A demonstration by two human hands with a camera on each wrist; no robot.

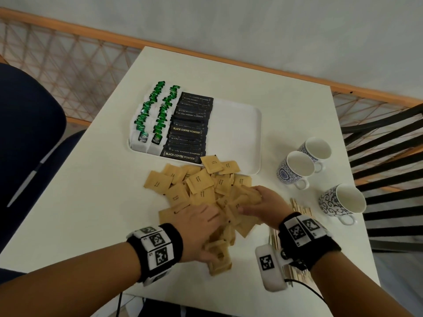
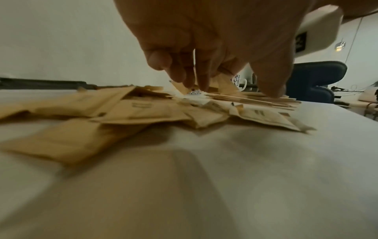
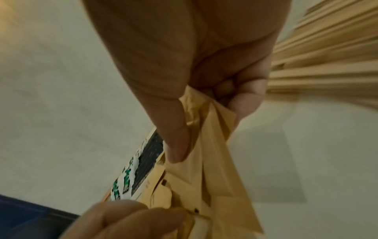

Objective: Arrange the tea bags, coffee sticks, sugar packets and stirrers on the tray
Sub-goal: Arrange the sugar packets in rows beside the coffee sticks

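On the white tray, green tea bags stand in two rows at the left, with a column of black coffee sticks beside them. The tray's right part is bare. Brown sugar packets lie in a loose heap on the table in front of the tray. My right hand pinches a bundle of sugar packets between thumb and fingers. My left hand reaches into the heap's near side, fingers and thumb curled round packets. Wooden stirrers lie under my right wrist.
Three patterned cups stand on the table right of the tray. A dark blue chair is at the left and a black slatted chair at the right. The table's near edge is just below my wrists.
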